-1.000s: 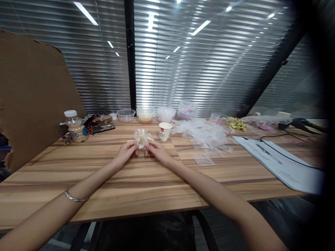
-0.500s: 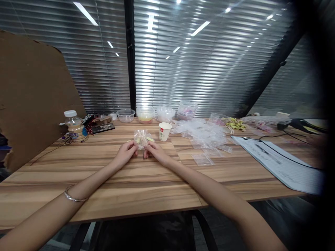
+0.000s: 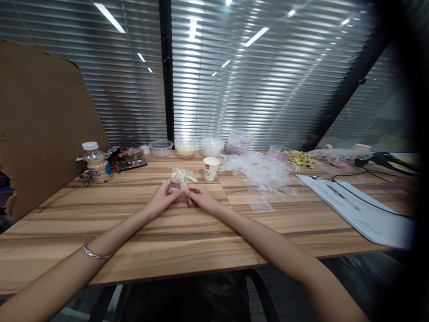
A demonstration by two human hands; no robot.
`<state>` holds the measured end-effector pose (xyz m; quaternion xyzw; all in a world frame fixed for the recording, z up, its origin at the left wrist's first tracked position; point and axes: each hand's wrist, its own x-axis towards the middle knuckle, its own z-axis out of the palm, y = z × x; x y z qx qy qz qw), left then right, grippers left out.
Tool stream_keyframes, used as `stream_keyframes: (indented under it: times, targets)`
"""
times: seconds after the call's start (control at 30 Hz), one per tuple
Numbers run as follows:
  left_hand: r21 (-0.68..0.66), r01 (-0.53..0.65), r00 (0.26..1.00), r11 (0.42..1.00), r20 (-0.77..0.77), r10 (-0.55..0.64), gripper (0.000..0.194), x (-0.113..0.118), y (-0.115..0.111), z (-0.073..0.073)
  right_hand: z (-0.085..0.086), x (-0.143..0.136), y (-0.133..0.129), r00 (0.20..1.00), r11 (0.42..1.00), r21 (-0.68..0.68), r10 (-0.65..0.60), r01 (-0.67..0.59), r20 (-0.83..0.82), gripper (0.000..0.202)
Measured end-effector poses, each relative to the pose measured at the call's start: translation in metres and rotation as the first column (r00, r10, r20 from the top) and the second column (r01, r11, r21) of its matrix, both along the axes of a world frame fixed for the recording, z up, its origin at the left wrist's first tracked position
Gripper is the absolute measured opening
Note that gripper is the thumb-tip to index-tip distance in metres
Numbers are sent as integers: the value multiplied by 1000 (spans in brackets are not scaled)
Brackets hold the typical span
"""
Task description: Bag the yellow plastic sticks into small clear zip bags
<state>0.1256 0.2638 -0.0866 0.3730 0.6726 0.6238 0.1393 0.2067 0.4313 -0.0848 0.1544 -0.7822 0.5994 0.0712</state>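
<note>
At table centre | left hand (image 3: 163,197), right hand (image 3: 199,197) closer | bag (image 3: 180,177) pinched

Both arms are stretched out forward over the counter, coming in from the near edge and angling toward each other so the hands meet around the middle. Left hand (image 3: 163,197) and right hand (image 3: 198,195) sit close together, fingers curled in and fingertips pinched, nearly touching each other. Forearms are bare, and the left wrist sits close to the near edge.
</note>
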Motion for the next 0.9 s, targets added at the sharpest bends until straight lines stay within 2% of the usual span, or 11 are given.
stream_keyframes:
  times: [0.27,0.43,0.53,0.63,0.73,0.9]
  targets:
    - [41,-54,994,998,-94,58,34,-3,-2,0,-6,-1,-11,991,992,55,-107,112,-85,41]
    - [67,-74,989,995,-122,82,35,-2,-2,2,-6,1,-14,996,996,-3,-87,87,-29,37]
    - [67,-97,989,993,-105,104,36,-4,-1,0,-3,1,-14,988,989,-15,-146,145,-57,30]
    - [15,-63,992,998,-106,64,37,-6,-2,-2,-3,0,-13,977,980,4,-199,200,-79,23]
    - [-66,-5,987,998,-158,-6,35,-3,-5,-1,-5,-1,-12,982,984,19,-174,175,-69,19]
    - [-134,23,954,991,-293,-62,32,4,-10,6,-9,-3,-8,983,984,94,-140,151,-121,20]
